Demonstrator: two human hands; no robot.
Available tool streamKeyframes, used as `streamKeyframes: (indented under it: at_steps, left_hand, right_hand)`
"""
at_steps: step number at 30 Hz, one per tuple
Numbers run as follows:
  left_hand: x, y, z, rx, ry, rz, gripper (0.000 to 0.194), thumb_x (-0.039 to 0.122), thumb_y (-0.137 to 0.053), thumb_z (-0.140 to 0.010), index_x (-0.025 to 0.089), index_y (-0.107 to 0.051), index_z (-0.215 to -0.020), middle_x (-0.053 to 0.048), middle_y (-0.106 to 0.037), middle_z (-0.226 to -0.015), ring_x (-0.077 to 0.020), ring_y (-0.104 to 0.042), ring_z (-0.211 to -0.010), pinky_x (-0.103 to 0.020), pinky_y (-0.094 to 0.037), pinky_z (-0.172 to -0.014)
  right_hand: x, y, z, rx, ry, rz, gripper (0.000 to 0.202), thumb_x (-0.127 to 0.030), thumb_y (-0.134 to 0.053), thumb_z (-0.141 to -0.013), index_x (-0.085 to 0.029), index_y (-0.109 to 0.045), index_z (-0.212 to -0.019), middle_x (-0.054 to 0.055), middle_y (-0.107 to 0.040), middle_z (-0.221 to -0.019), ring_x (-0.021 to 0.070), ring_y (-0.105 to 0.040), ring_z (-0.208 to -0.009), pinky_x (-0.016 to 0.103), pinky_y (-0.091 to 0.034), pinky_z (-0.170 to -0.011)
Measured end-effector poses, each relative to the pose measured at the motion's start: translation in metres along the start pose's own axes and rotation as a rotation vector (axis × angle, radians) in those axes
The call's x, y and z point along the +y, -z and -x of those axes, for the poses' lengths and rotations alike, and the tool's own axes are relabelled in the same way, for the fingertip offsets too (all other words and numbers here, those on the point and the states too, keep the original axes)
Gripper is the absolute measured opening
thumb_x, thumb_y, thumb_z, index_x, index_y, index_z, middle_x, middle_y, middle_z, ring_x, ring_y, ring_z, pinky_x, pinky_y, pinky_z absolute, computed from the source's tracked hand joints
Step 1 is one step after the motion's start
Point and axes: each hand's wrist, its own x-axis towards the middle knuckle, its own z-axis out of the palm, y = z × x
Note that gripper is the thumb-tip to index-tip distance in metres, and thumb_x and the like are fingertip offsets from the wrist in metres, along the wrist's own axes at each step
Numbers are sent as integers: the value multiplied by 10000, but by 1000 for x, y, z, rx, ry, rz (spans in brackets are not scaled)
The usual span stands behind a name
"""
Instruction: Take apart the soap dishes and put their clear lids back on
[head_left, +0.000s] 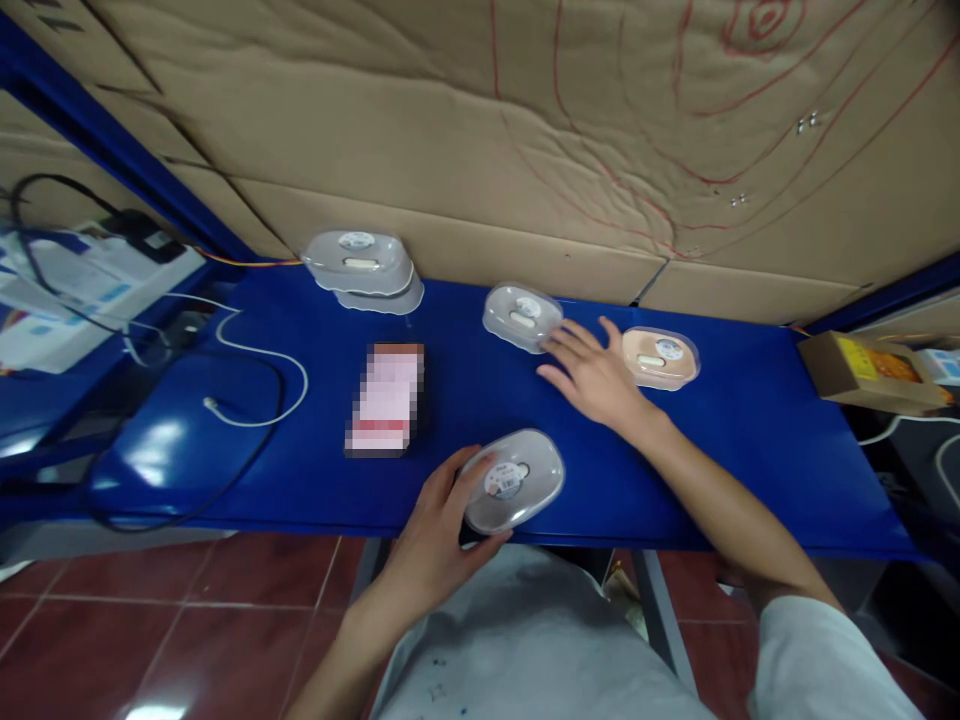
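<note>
My left hand [442, 520] grips a grey lidded plastic box [529, 480] at the table's front edge, fingers over its near side and thumb below. The box has a clear lid and a round label. My right hand [596, 375] is spread out farther back, fingers apart, with its fingertips at the right end of a second grey box [517, 318]; whether they touch it I cannot tell. Just right of that hand stands a peach-coloured box [660, 358] with a similar clear lid.
Two stacked grey boxes [360, 265] stand at the back left. A phone-like item [386, 400], blurred out, lies on the blue table [465, 400]. A white cable [281, 358] curls at left. A cardboard box [862, 370] is at right; a cardboard wall [420, 140] rises behind.
</note>
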Motion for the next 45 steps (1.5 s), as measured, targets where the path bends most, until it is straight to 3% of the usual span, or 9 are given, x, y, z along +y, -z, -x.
streamKeyframes:
  at_steps: [5, 9, 17, 22, 24, 29, 36, 41, 45]
  left_hand:
    - [-5, -2, -2, 3, -46, -3, 889, 282, -805, -923, 443, -310, -1644, -134, -438, -1653, -421, -497, -1508, -703, -495, -1182]
    - [-6, -1, -5, 20, -56, 16, 901, 252, -818, -905, 452, -346, -1646, -121, -472, -1644, -405, -513, -1499, -666, -528, -1165]
    - [-5, 4, -11, -28, -51, 60, 917, 246, -846, -866, 430, -373, -1630, -117, -487, -1633, -405, -477, -1523, -667, -489, -1201]
    - [-9, -2, -13, 108, -27, 302, 1075, 372, -881, -836, 340, -217, -1681, -188, -461, -1630, -407, -537, -1489, -645, -482, -1211]
    - [-7, -5, -16, 157, -5, 432, 1105, 394, -878, -846, 342, -165, -1689, -192, -450, -1635, -390, -536, -1499, -611, -494, -1213]
    - [-8, -9, -16, 133, 20, 557, 1162, 388, -903, -839, 388, -120, -1698, -178, -456, -1656, -366, -512, -1535, -607, -474, -1233]
    - [-20, 1, -1, 18, -5, 453, 1117, 403, -945, -787, 376, -283, -1687, -181, -510, -1630, -416, -550, -1489, -642, -483, -1214]
    - [-8, 1, -15, 137, -14, 549, 983, 489, -851, -881, 360, -276, -1669, -166, -531, -1583, -374, -590, -1443, -601, -505, -1192]
    - [-5, -8, -22, 208, 0, 609, 1005, 582, -846, -871, 355, -263, -1658, -169, -542, -1575, -357, -601, -1428, -573, -513, -1182]
  right_hand:
    - [64, 19, 60, 108, -250, 119, 507, -490, -421, -1128, -236, -587, -1533, 148, -547, -1652, 388, -478, -1547, 696, -258, -1262]
    - [77, 21, 100, 107, -305, 127, 557, -523, -461, -1105, -230, -541, -1572, 173, -584, -1611, 400, -522, -1502, 647, -390, -1190]
    - [50, 4, 59, 118, -219, 47, 543, -434, -458, -1118, -210, -492, -1613, 183, -494, -1685, 395, -397, -1611, 737, -214, -1296]
    - [-16, 8, 53, -143, 337, -477, 715, -573, -598, -1062, -266, -395, -1675, 137, -474, -1709, 283, -443, -1598, 521, -415, -1292]
    - [-37, 7, 57, -191, 403, -581, 773, -603, -675, -1011, -277, -420, -1664, 137, -474, -1708, 292, -448, -1594, 511, -451, -1274]
    - [-31, -3, 60, -113, 282, -732, 677, -563, -596, -1067, -290, -424, -1662, 114, -583, -1622, 272, -509, -1550, 511, -465, -1265]
    - [5, -24, 49, 14, -34, -195, 503, -446, -592, -1080, -292, -579, -1559, 133, -551, -1652, 365, -430, -1599, 687, -299, -1295]
    - [-23, -3, 54, -75, 234, -489, 688, -562, -601, -1061, -267, -436, -1661, 137, -439, -1731, 307, -392, -1627, 553, -363, -1311]
    - [-45, 1, 64, -198, 349, -711, 587, -518, -588, -1081, -256, -524, -1602, 142, -572, -1628, 256, -540, -1526, 461, -502, -1232]
